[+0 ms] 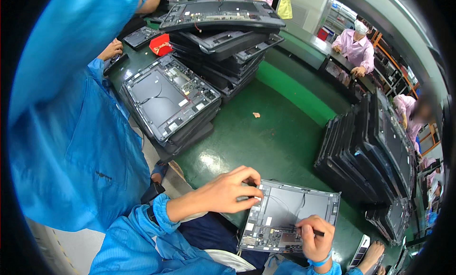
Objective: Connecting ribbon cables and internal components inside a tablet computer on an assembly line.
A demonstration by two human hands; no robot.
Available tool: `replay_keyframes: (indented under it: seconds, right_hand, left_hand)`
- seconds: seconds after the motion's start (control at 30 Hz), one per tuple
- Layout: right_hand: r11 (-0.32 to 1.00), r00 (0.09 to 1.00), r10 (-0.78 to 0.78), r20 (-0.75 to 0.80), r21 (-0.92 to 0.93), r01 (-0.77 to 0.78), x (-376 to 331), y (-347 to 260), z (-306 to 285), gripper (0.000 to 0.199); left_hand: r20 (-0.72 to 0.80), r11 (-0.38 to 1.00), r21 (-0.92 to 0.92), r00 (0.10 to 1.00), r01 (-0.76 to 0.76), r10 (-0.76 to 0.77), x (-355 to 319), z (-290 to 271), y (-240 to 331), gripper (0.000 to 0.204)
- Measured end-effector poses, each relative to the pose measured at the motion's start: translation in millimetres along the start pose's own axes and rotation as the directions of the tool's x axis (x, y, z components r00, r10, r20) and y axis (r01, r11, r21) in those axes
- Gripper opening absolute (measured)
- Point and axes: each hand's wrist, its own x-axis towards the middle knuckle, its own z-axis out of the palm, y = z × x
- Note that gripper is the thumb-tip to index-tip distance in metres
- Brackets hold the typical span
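An opened dark tablet-like device housing point(285, 208) lies before me, its circuit board along the near side and thin black wires across its grey panel. My left hand point(228, 192) is at its far left corner, fingers bent, with fingertips gripping the edge. Over the near right part, my right hand point(316, 234) is closed around a slim black tool point(318, 233) that looks like tweezers. The tool's tip points at the board's upper edge; whether it touches anything there I cannot tell. My right palm hides part of the board.
Similar housings are stacked at left point(171, 99), behind it point(223, 47) and at right point(365, 151). The table point(237, 142) is green, with a small scrap point(256, 115) on it. A blue-sleeved person point(80, 128) works close on my left. Another person's hand point(373, 256) is at lower right.
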Motion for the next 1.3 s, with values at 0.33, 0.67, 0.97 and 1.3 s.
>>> replay_keyframes:
  seconds: [0.33, 0.67, 0.97, 1.3]
  right_hand:
    - [0.999, 0.961, -0.020, 0.277, 0.053, 0.005, 82, 18, 26, 0.012]
    - [0.964, 0.913, -0.240, 0.330, -0.032, 0.265, 71, 31, 32, 0.015]
    - [0.939, 0.897, -0.199, 0.395, -0.184, 0.290, 62, 26, 26, 0.029]
    - [0.991, 0.927, -0.127, 0.353, 0.012, 0.132, 94, 12, 12, 0.032]
  left_hand:
    - [0.130, 0.988, 0.080, 0.984, -0.129, 0.118, 10, -12, -12, 0.016]
    - [0.202, 0.985, 0.089, 0.971, -0.151, 0.131, 20, -12, -18, 0.021]
    - [0.178, 0.993, -0.079, 0.979, -0.082, 0.095, 23, -4, -31, 0.017]
    - [0.167, 0.995, -0.024, 0.981, -0.095, 0.098, 21, -5, -28, 0.017]
